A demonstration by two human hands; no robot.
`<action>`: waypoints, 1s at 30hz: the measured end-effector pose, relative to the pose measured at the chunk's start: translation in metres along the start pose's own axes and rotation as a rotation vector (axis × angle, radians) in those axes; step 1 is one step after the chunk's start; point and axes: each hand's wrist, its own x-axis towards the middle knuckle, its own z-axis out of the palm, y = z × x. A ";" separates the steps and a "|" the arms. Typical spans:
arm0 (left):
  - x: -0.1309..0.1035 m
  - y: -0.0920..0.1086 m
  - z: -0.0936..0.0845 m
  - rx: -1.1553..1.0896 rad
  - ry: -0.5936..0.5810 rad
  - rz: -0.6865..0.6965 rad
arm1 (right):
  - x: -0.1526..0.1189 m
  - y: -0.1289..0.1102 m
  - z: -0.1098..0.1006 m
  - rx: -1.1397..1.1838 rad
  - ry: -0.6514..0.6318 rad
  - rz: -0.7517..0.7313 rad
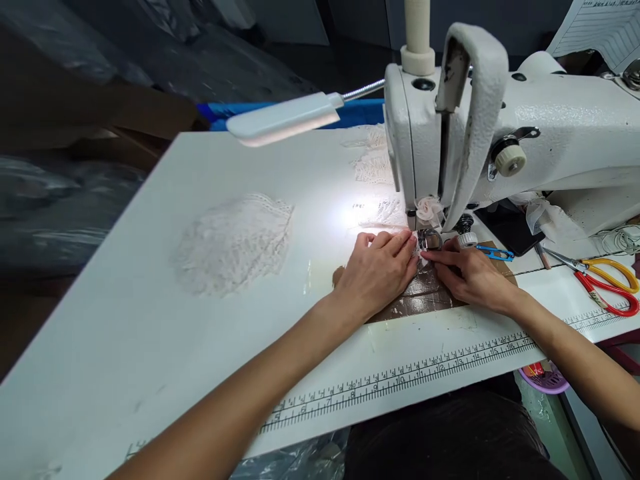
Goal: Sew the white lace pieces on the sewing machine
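The white sewing machine (403, 127) stands over the table. Just left of its metal presser foot (429, 240), my left hand (377, 270) lies with outstretched fingers pressing on a small bit of white lace fabric (419, 257). My right hand (470, 273) comes in from the right, its index finger and thumb pinched at the edge of that same fabric by the foot. Most of the fabric is hidden under my fingers. Brown tape (425, 293) covers the machine bed below both hands. A pale fabric rosette (429, 210) hangs on the machine head above the foot.
A gathered white lace piece (237, 243) lies left on the table (150, 347); more lace (375, 163) sits behind the needle. At right are a blue thread snipper (495, 253), scissors (607, 280) and a black phone (510, 230). A lamp (285, 119) reaches over, and a ruler strip (400, 381) runs along the front edge.
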 end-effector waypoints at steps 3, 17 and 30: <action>0.001 0.001 0.000 -0.001 0.021 -0.021 | 0.000 0.000 -0.005 0.155 0.050 0.010; 0.000 -0.023 -0.007 -0.475 0.143 0.231 | -0.002 0.002 -0.004 0.164 0.167 0.071; 0.003 -0.016 -0.008 -0.771 0.159 -0.123 | -0.007 0.000 -0.001 -0.242 -0.025 -0.099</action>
